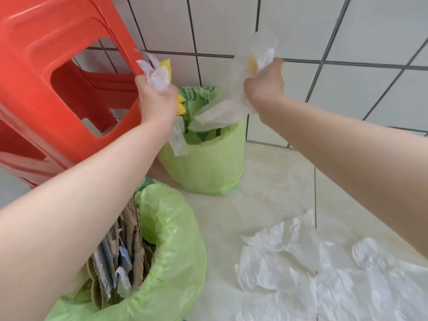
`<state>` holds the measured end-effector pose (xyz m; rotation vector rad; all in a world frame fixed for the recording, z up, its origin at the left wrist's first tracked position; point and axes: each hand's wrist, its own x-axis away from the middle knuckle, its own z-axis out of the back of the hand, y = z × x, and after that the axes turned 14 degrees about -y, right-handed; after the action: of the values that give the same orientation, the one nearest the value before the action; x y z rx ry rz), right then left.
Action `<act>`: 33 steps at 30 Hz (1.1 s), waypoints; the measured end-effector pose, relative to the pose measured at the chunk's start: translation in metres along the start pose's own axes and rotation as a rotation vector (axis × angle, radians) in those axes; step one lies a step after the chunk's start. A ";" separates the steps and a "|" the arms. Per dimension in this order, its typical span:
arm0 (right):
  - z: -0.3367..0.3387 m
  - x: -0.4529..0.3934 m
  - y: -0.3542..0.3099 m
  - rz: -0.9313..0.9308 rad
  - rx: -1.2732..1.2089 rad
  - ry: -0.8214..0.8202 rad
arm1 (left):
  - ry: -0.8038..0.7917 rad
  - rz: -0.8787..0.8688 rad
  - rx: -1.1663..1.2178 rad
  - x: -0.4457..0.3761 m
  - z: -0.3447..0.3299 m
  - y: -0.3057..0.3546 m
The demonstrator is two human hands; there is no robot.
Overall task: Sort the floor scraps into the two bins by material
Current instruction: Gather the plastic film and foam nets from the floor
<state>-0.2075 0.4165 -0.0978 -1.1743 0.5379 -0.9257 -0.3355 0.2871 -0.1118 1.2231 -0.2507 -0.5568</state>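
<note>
A: The red plastic stool crowds the 2 green-lined bins; which one?
B: The far bin, already holding film; the near bin holds cardboard.
A: Hands?
B: Left hand and right hand each clench plastic wrap scraps above it; lower, then release inside the rim

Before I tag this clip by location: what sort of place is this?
Probably a tiled room corner at home, perhaps a kitchen or utility area; I cannot tell which. Clues: white wall tiles with dark grout, a red plastic stool, and two bins lined with green bags on the floor.
</note>
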 end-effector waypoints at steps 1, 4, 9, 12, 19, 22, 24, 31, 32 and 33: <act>-0.008 -0.006 -0.005 0.033 0.031 0.026 | 0.004 -0.033 -0.029 -0.007 -0.004 -0.002; -0.033 -0.018 -0.015 0.127 0.136 0.053 | 0.000 -0.078 -0.127 -0.015 -0.015 -0.009; -0.072 -0.027 0.006 0.050 0.415 -0.306 | -0.342 0.204 -0.501 -0.020 -0.029 -0.025; -0.077 -0.028 0.023 -0.076 0.547 -0.530 | -0.501 0.371 -0.563 -0.018 -0.025 -0.033; -0.057 -0.023 0.025 0.129 0.590 -0.426 | -0.472 0.194 -0.534 -0.019 -0.012 -0.038; -0.044 -0.018 0.028 0.189 0.559 -0.417 | -0.414 0.116 -0.529 -0.010 -0.011 -0.034; -0.035 -0.011 0.032 0.214 0.535 -0.405 | -0.352 0.071 -0.539 -0.002 -0.011 -0.033; 0.016 0.041 0.068 0.237 0.475 -0.344 | -0.233 -0.124 -0.473 0.042 -0.023 -0.022; 0.025 0.051 0.078 0.222 0.479 -0.337 | -0.256 -0.147 -0.457 0.051 -0.026 -0.020; 0.034 0.061 0.089 0.204 0.485 -0.329 | -0.277 -0.168 -0.447 0.060 -0.030 -0.017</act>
<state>-0.1192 0.3924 -0.1646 -0.7898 0.1474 -0.6223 -0.2757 0.2758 -0.1447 0.7352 -0.2414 -0.8782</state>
